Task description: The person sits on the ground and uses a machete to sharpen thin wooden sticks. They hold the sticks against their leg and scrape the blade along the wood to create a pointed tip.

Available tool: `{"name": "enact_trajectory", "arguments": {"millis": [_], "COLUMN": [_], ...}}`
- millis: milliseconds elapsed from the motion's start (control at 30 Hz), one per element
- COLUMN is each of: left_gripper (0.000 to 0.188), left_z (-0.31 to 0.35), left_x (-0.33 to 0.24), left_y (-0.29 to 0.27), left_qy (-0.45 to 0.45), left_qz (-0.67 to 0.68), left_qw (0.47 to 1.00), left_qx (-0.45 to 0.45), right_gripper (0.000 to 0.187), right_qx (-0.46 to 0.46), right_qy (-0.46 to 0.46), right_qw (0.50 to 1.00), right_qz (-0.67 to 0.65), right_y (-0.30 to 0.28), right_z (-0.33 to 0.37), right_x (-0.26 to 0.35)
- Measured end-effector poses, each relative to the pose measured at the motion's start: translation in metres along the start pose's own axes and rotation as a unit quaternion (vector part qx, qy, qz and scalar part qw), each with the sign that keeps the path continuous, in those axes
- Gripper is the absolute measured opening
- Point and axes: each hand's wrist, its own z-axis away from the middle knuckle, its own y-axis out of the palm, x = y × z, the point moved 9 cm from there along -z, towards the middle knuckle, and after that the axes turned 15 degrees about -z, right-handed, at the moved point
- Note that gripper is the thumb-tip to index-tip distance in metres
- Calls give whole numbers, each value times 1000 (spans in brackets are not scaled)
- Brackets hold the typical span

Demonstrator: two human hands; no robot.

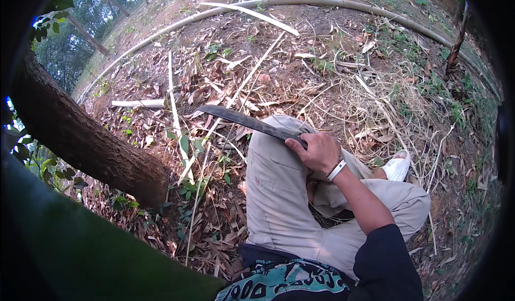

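My right hand (320,152) is closed around the handle of a machete (241,119), resting over my bent knee. Its long dark blade points to the left, with the tip above the leaf litter. A white band and a beaded bracelet circle that wrist. My left hand does not show anywhere in the head view. Just beyond the blade, a long pale split-bamboo strip (252,74) slants across the ground. Another pale strip (175,113) lies left of the blade tip.
A thick tree trunk (91,134) leans in from the left. A large, blurred green leaf (80,236) covers the lower left. A long bamboo pole (300,0) curves across the far ground, with a pale bamboo slat (252,17) near it. Thin shavings (343,110) litter the right.
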Motion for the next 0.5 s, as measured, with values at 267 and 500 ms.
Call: {"name": "enact_trajectory", "arguments": {"millis": [267,500], "left_gripper": [30,26], "left_z": [-179,-253], "left_x": [-145,-213], "left_y": [217,290], "left_qy": [74,117], "left_qz": [-99,-201], "left_qw": [983,970], "left_qx": [133,64], "right_gripper": [65,67], "right_qx": [-11,20], "right_qy": [-79,-33], "right_qw": [996,999], "right_qz": [-30,26], "right_y": [-1,0], "right_z": [22,12], "right_x": [0,-15]}}
